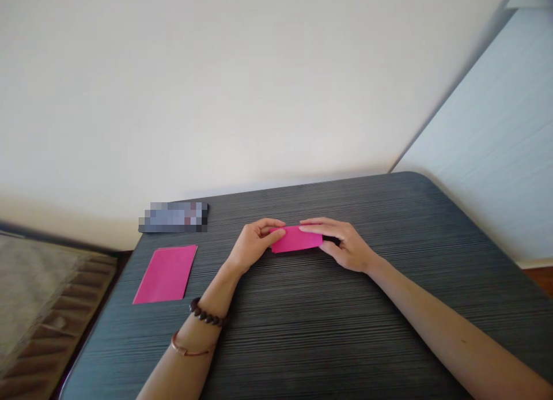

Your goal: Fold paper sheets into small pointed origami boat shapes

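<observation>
A small folded pink paper lies near the middle of the dark striped table. My left hand pinches its left end, thumb on top and fingers curled around the edge. My right hand grips its right end, fingers laid over the top and thumb below. Both hands rest low on the tabletop. My left wrist wears a dark bead bracelet and a thin copper-coloured bangle.
A second, flat pink sheet lies at the table's left. Behind it, at the far left edge, sits a dark flat object that is blurred out. A cream wall stands behind the table, a pale panel at right, a brown cushion at lower left.
</observation>
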Motion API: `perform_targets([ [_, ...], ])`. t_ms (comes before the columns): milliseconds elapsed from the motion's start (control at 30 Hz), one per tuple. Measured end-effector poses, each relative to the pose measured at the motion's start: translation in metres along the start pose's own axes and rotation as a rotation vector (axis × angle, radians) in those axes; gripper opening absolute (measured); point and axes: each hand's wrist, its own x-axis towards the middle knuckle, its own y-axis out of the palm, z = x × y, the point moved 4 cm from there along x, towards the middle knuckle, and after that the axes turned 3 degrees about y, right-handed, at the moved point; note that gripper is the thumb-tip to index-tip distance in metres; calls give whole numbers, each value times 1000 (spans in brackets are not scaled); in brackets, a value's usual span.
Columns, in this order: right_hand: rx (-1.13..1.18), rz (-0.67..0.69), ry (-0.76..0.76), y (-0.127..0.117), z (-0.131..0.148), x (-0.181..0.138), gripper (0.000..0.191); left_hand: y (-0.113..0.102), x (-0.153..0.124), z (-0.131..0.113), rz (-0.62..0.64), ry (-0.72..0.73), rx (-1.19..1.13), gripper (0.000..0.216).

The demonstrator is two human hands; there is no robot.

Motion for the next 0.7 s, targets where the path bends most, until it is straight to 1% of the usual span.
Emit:
perform_targets([
  [67, 125, 31, 105, 0, -2, 1, 47, 2, 0, 1, -34, 27, 12, 37],
  [100, 155, 9, 161, 0, -4, 2, 45, 3, 0, 1, -39, 38, 17, 35],
  [200, 72, -33, 274, 2, -8, 4, 39, 6, 0, 1, -34, 62, 26, 31],
  [267, -12, -12, 283, 5, -7, 6, 31, 7, -1, 0, -30, 62, 29, 31],
  [333, -41, 17, 279, 7, -6, 8, 25, 7, -2, 0, -24, 49, 31, 32],
  [533, -18, -16, 308, 2, -9, 7, 25, 6, -2, 0, -2, 3, 52, 36],
  [700, 13, -22, 327, 3, -13, 5, 27, 6, -3, -1, -2, -10, 50, 36],
])
